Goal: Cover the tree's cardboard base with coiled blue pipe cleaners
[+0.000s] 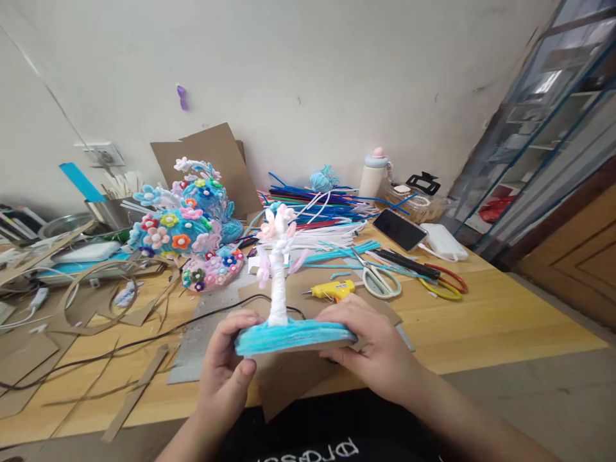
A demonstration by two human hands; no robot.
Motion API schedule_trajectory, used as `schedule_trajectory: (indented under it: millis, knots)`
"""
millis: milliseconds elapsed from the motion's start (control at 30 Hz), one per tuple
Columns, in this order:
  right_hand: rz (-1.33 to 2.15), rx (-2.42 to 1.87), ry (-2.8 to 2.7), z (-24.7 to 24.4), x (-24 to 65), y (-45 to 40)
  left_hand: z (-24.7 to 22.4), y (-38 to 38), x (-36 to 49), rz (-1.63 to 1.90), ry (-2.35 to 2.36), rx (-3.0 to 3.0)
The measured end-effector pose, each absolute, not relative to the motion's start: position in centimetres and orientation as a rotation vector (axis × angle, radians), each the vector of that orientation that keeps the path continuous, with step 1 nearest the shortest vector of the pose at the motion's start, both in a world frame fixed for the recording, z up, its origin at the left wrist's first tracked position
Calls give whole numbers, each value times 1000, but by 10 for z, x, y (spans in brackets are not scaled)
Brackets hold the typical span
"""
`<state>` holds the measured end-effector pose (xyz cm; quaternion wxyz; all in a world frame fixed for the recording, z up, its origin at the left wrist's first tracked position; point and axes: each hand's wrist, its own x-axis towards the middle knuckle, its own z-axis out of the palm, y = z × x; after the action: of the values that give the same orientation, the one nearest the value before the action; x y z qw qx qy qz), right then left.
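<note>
Both of my hands hold a pipe-cleaner flower stand by its round blue base [296, 337], a little above the table's front edge. From the base rises a white wrapped stem [278, 289] with pink and white flowers [278, 224] at its top. My left hand [228, 356] grips the left rim, thumb below and fingers behind. My right hand [368, 337] pinches the right rim, with fingers on top and thumb underneath. Just beyond the right hand lies a yellow glue gun [332, 290]. A brown cardboard piece [289, 382] shows under the base.
A flower-covered blue craft piece [180, 221] stands at the back left. Pipe cleaners [322, 212] are heaped by the wall. Scissors [380, 280], pliers [436, 276], a phone [400, 230] and a bottle [373, 174] are on the right. Cardboard scraps [137, 388] and a black cable [144, 337] lie left.
</note>
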<state>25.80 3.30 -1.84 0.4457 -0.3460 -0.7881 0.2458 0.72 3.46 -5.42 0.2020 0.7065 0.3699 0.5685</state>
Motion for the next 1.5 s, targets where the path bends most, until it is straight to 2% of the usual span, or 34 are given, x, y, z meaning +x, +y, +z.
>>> schedule_trajectory:
  millis: [267, 433, 567, 833, 1067, 1167, 1500]
  knots:
    - [556, -841, -2030, -24, 256, 37, -54, 31, -6, 1599, 1021, 2006]
    - [-120, -1153, -1739, -13, 303, 67, -51, 26, -11, 1521, 996, 1974]
    - [-244, -1266, -1767, -17, 349, 122, -49, 21, -10, 1491, 989, 1944]
    - [-115, -1457, -1998, -45, 379, 220, -51, 15, -3, 1492, 1014, 1887]
    - [38, -1519, -2136, 11, 408, 237, -51, 12, -8, 1472, 999, 1894]
    - [162, -1555, -2238, 19, 409, 240, -53, 13, -10, 1443, 990, 1905]
    - [448, -1649, -2201, -49, 377, 251, -48, 17, -14, 1349, 960, 1930]
